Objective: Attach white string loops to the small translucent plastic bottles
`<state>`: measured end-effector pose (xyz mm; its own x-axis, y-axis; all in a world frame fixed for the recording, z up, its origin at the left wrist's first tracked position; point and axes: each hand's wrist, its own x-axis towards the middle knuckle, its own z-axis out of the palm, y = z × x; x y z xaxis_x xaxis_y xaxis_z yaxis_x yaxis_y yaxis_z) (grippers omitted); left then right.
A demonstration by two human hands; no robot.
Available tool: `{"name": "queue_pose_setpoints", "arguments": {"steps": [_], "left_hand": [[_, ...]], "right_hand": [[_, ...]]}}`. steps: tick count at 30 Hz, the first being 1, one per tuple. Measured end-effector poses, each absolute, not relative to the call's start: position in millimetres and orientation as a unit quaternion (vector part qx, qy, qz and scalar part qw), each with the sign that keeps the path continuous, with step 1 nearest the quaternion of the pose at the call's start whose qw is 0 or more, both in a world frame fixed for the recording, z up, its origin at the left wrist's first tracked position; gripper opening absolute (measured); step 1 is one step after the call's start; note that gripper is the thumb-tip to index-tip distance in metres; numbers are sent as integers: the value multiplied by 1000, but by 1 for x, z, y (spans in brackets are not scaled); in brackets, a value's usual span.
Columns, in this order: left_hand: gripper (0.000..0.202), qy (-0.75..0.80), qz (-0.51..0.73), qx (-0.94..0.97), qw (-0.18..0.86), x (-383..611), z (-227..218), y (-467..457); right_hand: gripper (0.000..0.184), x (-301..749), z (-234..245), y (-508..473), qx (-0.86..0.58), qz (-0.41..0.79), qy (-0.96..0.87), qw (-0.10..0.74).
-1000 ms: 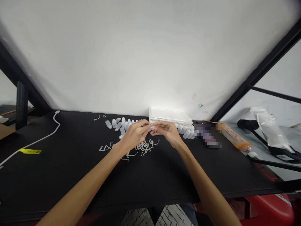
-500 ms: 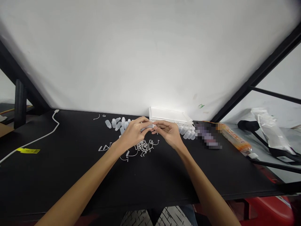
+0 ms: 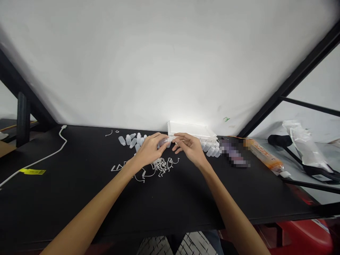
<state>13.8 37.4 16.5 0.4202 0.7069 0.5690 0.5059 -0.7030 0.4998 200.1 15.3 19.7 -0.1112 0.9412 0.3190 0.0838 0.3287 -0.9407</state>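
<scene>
Nearest to you, a red object point(image 3: 300, 237) shows below the desk's near edge on the right, and your forearms reach out across the black desk point(image 3: 79, 209). Your left hand point(image 3: 150, 150) is clenched, its fingers point(image 3: 156, 137) pinching a small translucent plastic bottle point(image 3: 164, 142) that lies on its side, held above the desk. Your right hand point(image 3: 190, 148) is released, its fingers spread and just beside the bottle's far end; you cannot tell if they touch it.

The bottle looks light, thin-walled and smooth, so it may slip or dent under a hard squeeze. Hold it gently around the body.

Just beyond your hands lies a tangle of thin white plastic strips point(image 3: 162, 166). Farther on, loose small bottles point(image 3: 131, 140) sit in a cluster at left, and more point(image 3: 211, 151) sit at right, either side of a white plastic box point(image 3: 191, 130) against the white wall point(image 3: 170, 63). To the far right lie a pixelated object point(image 3: 233, 154), too blurred to name, and an orange-labelled tube point(image 3: 264, 157). On the left run a white cable point(image 3: 39, 164) and a yellow tag point(image 3: 32, 171).
</scene>
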Motion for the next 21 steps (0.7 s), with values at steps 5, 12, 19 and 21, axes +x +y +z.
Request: {"name": "queue_pose_setpoints", "arguments": {"steps": [5,12,19,21], "left_hand": [[22,415,427,773,218,8,24,38],[18,382,481,725,311,3,23,44],[10,365,496,706,350,7,23,43],[16,370,499,698,358,8,23,43]], "right_hand": [[30,207,8,24,-477,331,-630,516],[18,183,-9,22,-533,91,-783,308],[32,147,-5,26,-566,-20,-815,123],[31,143,-4,27,-569,-31,-816,95]]}}
